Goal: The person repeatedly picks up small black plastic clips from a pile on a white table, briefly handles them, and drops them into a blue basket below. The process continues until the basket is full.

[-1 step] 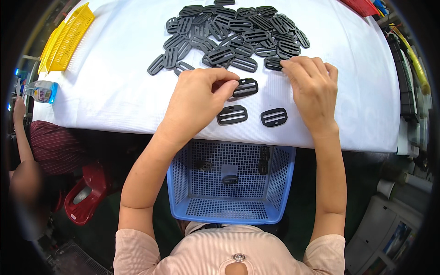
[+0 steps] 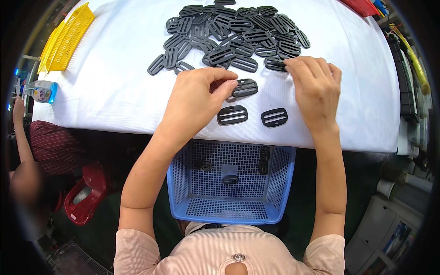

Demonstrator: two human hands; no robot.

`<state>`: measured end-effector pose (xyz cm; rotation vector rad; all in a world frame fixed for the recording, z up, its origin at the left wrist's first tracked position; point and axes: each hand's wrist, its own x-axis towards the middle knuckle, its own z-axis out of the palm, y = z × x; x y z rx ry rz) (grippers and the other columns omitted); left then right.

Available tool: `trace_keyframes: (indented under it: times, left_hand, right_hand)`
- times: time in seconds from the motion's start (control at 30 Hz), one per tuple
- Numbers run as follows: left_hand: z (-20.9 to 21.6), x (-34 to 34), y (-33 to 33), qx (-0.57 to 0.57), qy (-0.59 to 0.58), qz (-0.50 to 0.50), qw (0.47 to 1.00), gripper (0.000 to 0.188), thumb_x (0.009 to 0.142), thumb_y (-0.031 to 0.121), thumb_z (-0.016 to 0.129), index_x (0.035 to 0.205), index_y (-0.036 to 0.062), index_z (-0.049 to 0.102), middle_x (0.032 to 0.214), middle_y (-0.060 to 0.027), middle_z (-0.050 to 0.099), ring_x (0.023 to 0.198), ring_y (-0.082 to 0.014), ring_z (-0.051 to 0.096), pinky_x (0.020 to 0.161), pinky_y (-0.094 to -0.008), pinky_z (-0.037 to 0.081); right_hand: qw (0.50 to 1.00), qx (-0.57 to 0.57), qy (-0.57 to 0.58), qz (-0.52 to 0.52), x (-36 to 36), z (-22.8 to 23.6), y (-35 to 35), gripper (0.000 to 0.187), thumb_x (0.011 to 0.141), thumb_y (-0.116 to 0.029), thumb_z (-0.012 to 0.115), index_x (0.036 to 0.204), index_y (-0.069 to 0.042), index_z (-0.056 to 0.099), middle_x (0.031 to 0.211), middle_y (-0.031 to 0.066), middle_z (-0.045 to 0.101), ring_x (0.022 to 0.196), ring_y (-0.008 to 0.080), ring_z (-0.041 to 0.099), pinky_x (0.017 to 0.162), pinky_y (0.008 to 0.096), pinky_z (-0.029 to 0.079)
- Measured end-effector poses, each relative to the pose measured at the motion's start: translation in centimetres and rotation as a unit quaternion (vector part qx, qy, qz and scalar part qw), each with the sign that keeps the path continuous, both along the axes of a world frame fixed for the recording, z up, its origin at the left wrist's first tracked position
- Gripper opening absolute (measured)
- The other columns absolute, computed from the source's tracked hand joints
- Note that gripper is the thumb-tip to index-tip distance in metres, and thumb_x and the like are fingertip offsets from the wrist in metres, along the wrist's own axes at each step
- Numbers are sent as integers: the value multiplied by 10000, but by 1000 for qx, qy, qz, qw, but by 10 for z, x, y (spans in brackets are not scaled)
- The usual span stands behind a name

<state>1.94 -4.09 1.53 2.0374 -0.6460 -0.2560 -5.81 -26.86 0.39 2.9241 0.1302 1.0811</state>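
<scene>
My left hand (image 2: 199,98) pinches the left end of a black plastic strap slide buckle (image 2: 246,88) between thumb and fingers. My right hand (image 2: 317,89) has its fingertips closed on the right end of another slide buckle (image 2: 275,63), at the near right edge of a pile of similar black buckles (image 2: 229,36). Nearer me, two single buckles rest flat on the white cloth: the left one (image 2: 232,115) just below my left hand's buckle, the right one (image 2: 274,118) between my hands. Each shows long parallel slots.
A blue perforated basket (image 2: 231,217) with several black buckles inside sits below the near edge of the white-covered table (image 2: 114,91). Yellow baskets (image 2: 68,39) and a blue-liquid bottle (image 2: 43,91) stand left. Another person's arm (image 2: 23,137) and a red chair (image 2: 85,197) are beyond.
My right hand has shifted very slightly right, its buckle with it. My left hand and its buckle have hardly moved; the pile looks the same.
</scene>
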Motion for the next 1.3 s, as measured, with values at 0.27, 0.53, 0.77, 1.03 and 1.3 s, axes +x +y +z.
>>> trace_keyframes:
  times: [0.27,0.53,0.77,1.03,1.3]
  left_hand:
    - [4,-2,13,6,-59,7,998,200,887,62,695,1066,32,780,919,-77,746,702,-125,601,645,-255,482]
    - [-5,5,11,-8,-126,-41,991,246,878,-31,656,1086,36,769,980,-94,716,812,-205,652,746,-312,521]
    - [-7,-6,8,58,-182,-70,979,327,856,-70,623,1139,35,748,1084,-118,658,996,-296,636,886,-375,509]
    - [-9,-2,8,54,-177,-74,980,387,841,-96,599,1159,63,753,1069,-118,644,961,-282,633,860,-370,517]
    - [-8,-3,11,64,-204,-96,972,449,800,-109,587,1151,106,768,1073,-107,632,923,-262,615,837,-357,519]
  right_hand:
    - [920,342,189,-26,-24,17,9,150,917,-83,679,1030,-15,750,943,120,692,867,291,672,760,361,521]
    - [926,334,175,-7,-27,12,5,138,896,-26,676,1009,-24,756,941,103,669,870,286,653,767,377,517]
    - [940,303,159,8,-31,8,12,170,882,17,661,1019,-23,753,951,109,655,898,290,638,780,379,513]
    - [933,328,144,23,-37,2,9,226,865,55,639,1045,-20,753,976,116,658,929,297,634,796,378,510]
    - [945,292,148,15,-42,4,14,333,810,95,592,1057,-47,765,949,96,650,900,281,612,818,394,474]
